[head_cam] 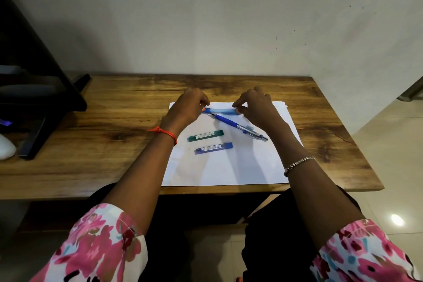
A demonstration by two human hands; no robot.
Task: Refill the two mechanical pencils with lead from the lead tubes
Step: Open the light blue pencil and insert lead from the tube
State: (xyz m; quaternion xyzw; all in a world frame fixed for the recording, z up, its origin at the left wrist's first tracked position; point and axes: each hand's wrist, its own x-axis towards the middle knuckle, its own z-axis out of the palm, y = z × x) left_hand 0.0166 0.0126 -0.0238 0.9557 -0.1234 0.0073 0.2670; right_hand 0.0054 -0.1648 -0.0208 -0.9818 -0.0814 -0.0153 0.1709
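Pencil opening is, by my judgement, the step you are doing now, at the far edge of the white paper sheet [229,171]. You are holding the light blue pencil [220,111] level just above that edge, your left hand [185,107] pinching one end with curled fingers and your right hand [256,107] pinching the other end in the same way. Which end is carrying the cap I cannot tell, because your fingers are covering both. To do it well, you should be pulling straight along the barrel without bending it, one hand gripping only the small end piece while the other is steadying the body. You should also be working low over the sheet, so that a small part slipping away is landing on the white and not on the wooden table [114,121]. The dark blue pencil [229,121] is lying slantwise on the sheet, just nearer to you than the pencil in your hands. The green lead tube [205,135] is lying near the middle of the sheet, and the purple lead tube [214,147] is lying just nearer to you than it. No hand is touching the tubes, so I am judging that no lead is going in yet.
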